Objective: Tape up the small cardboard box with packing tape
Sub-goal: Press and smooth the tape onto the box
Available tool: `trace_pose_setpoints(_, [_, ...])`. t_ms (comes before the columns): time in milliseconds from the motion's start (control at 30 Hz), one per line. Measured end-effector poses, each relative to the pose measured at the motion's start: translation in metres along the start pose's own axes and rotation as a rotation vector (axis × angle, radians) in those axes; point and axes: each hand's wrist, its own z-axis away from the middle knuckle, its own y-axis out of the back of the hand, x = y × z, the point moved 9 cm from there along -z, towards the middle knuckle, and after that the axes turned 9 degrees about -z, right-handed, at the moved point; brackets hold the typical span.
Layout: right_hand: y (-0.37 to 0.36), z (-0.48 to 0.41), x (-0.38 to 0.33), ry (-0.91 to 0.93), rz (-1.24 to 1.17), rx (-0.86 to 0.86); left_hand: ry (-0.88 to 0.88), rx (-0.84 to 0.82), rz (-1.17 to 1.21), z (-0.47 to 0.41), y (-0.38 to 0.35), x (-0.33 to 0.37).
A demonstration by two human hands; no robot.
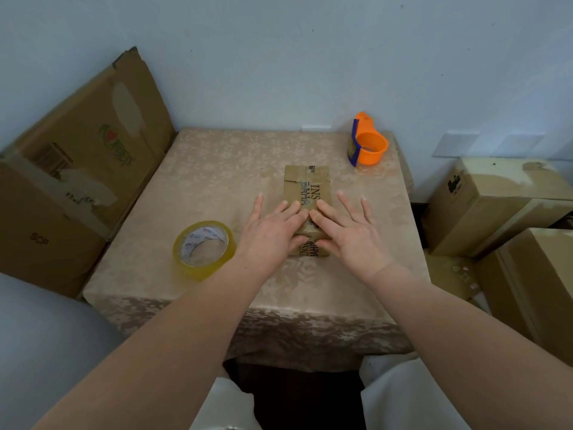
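A small brown cardboard box (307,186) with black lettering lies on the table, long side pointing away from me. My left hand (273,231) and my right hand (347,231) both rest flat on its near half, fingers spread, fingertips meeting over the middle. A shiny strip of tape runs along the box's top under my fingers. A roll of clear yellowish packing tape (203,248) lies flat on the table, left of my left hand. Neither hand grips anything.
The table wears a beige patterned cloth (217,169). An orange tape dispenser (367,141) stands at the back right corner. A large cardboard box (77,169) leans at the left; more cardboard boxes (496,206) are stacked at the right. A pale wall is behind.
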Motion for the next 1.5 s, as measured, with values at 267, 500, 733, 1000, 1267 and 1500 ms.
trace_pose_setpoints(267, [-0.001,0.002,0.006,0.020,-0.051,-0.054,0.062,0.036,-0.033,-0.005,0.006,0.010])
trace_pose_setpoints(500, [-0.007,0.004,0.007,-0.013,-0.075,-0.090,0.102,0.039,-0.053,-0.007,0.000,0.012])
trace_pose_setpoints(733, [-0.005,0.003,0.007,-0.002,-0.065,-0.081,0.008,-0.013,-0.004,-0.006,-0.001,0.004])
trace_pose_setpoints(1000, [0.006,-0.001,-0.001,-0.022,0.017,0.057,-0.049,-0.091,0.033,0.001,0.004,-0.002])
trace_pose_setpoints(1267, [0.017,-0.006,-0.015,0.028,0.079,0.105,0.020,-0.014,0.003,0.009,0.012,-0.004])
trace_pose_setpoints(1500, [0.026,-0.007,-0.022,0.091,0.088,0.108,0.047,0.095,-0.029,0.014,0.021,-0.001])
